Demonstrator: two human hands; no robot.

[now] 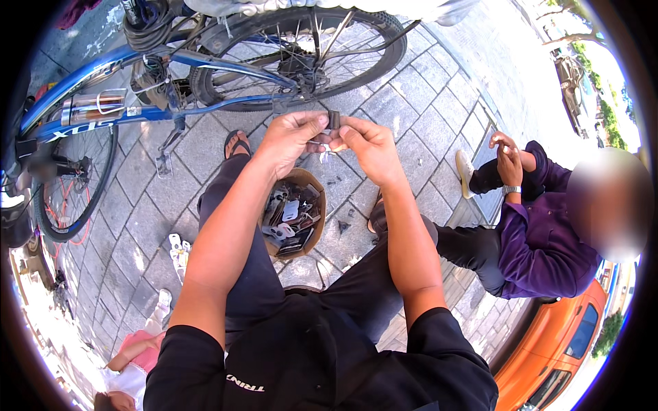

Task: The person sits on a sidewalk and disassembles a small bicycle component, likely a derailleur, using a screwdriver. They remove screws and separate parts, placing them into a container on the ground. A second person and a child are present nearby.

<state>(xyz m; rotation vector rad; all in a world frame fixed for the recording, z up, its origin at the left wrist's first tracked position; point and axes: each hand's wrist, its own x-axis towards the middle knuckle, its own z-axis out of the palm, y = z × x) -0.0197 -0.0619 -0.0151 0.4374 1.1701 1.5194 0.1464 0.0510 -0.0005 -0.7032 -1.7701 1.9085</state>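
Hands meet in the head view, raised above your knees: your left hand [291, 140] and right hand [367, 147] both pinch a small dark block [334, 120] between their fingertips, held over the paved ground [425, 96]. Just below them, between your legs, sits a brown box [296, 214] full of metal bits. A blue bicycle [205, 61] stands ahead; a person in purple [541, 240] sits to your right.

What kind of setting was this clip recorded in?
Likely an outdoor street-side repair spot on a paved sidewalk: grey paving stones, a blue bicycle parked close by, an orange car at the kerb, and a round container of small metal parts on the ground.
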